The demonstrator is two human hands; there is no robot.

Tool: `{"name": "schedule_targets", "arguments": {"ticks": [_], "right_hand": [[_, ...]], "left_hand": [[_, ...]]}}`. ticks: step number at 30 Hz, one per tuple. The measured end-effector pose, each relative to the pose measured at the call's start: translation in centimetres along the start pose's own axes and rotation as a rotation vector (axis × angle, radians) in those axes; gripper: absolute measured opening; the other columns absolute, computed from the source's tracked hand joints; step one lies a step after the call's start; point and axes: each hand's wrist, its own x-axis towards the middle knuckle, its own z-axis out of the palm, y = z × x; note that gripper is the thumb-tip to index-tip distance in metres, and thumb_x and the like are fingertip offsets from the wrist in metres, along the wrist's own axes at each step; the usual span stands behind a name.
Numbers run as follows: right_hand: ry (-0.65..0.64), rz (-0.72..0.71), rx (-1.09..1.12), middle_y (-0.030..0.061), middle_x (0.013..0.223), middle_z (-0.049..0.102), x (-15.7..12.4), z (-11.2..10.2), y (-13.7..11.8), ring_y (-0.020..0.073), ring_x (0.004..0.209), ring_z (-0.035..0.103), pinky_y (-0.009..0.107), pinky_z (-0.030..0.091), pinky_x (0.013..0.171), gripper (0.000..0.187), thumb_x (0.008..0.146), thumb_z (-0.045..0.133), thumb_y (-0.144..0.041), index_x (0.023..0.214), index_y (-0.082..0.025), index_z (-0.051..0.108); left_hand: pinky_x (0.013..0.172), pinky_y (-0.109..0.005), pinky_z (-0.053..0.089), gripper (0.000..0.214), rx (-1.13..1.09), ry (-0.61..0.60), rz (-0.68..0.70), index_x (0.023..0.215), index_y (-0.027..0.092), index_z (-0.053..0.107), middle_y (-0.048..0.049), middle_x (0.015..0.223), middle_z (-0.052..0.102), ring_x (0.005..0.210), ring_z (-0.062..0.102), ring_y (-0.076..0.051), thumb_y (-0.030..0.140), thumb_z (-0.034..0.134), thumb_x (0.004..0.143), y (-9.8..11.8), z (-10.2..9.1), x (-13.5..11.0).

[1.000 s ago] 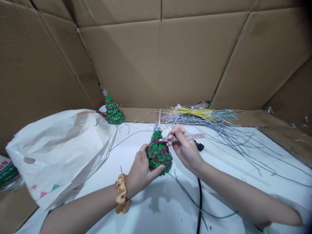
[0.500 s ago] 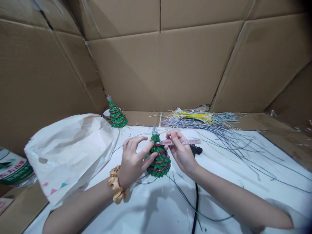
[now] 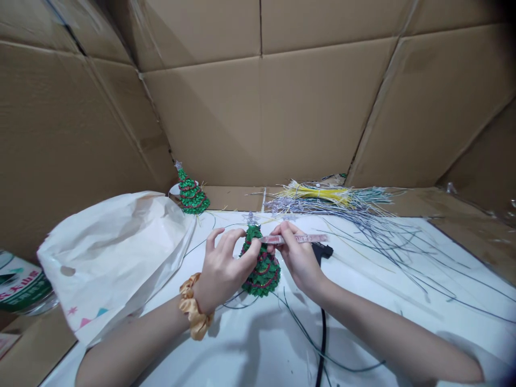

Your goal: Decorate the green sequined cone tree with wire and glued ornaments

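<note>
A small green Christmas tree (image 3: pixel 264 274) with red garland stands upright on the white table, a clear star at its top. My left hand (image 3: pixel 226 263), with an orange scrunchie on the wrist, closes thumb and fingers on the tree's upper left side; some fingertips are hidden. In my right hand (image 3: pixel 296 252) is a slim, pen-like tool (image 3: pixel 310 238) with a pale body and red print, pinched between thumb and fingers. Its pointed tip reaches the tree's upper part, close to my left thumb. Whether the tip touches the garland is too small to tell.
A second tree (image 3: pixel 192 194) stands at the back left, behind a white plastic bag (image 3: pixel 121 258). Bundled yellow wires (image 3: pixel 318 192) and loose dark wires (image 3: pixel 403 242) lie at the back right. Near my right hand is a black tool (image 3: pixel 322 251) with a cord. Cardboard walls (image 3: pixel 314 107) surround the table.
My left thumb and fingers have drawn closer together on the tree's upper part. The pen-like tool has shifted slightly left and down with my right hand. The view has moved a little.
</note>
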Motion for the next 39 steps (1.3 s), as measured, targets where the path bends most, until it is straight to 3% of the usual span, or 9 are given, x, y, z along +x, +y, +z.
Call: {"name": "schedule_targets", "arguments": {"ticks": [9, 20, 39], "right_hand": [[0.069, 0.113, 0.124, -0.0024, 0.065, 0.060, -0.4, 0.3, -0.3, 0.0112, 0.059, 0.054, 0.025, 0.043, 0.064, 0.028, 0.076, 0.062, -0.047, 0.069, -0.020, 0.059], [0.057, 0.131, 0.161, -0.0022, 0.060, 0.060, -0.2, 0.2, 0.0, 0.0104, 0.056, 0.055, 0.024, 0.043, 0.060, 0.030, 0.072, 0.066, -0.047, 0.068, -0.018, 0.059], [0.024, 0.142, 0.201, -0.0027, 0.058, 0.060, 0.1, -0.1, 0.4, 0.0092, 0.050, 0.054, 0.023, 0.040, 0.056, 0.031, 0.071, 0.068, -0.045, 0.063, -0.017, 0.058]], "left_hand": [[0.092, -0.045, 0.037, 0.027, 0.033, -0.067, -0.038, 0.107, 0.020, 0.056, -0.0137, 0.104, 0.058, 0.099, 0.057, -0.023, 0.012, 0.050, 0.082, 0.7, -0.3, 0.0], [0.087, -0.038, 0.044, 0.029, 0.004, -0.067, -0.113, 0.109, 0.020, 0.054, -0.0132, 0.108, 0.051, 0.105, 0.050, -0.023, 0.010, 0.047, 0.083, 1.2, -0.2, -0.4], [0.085, -0.037, 0.051, 0.033, -0.104, -0.106, -0.211, 0.110, 0.023, 0.048, -0.0098, 0.113, 0.040, 0.103, 0.051, -0.022, 0.006, 0.046, 0.082, 1.5, 0.4, -1.0]]}}
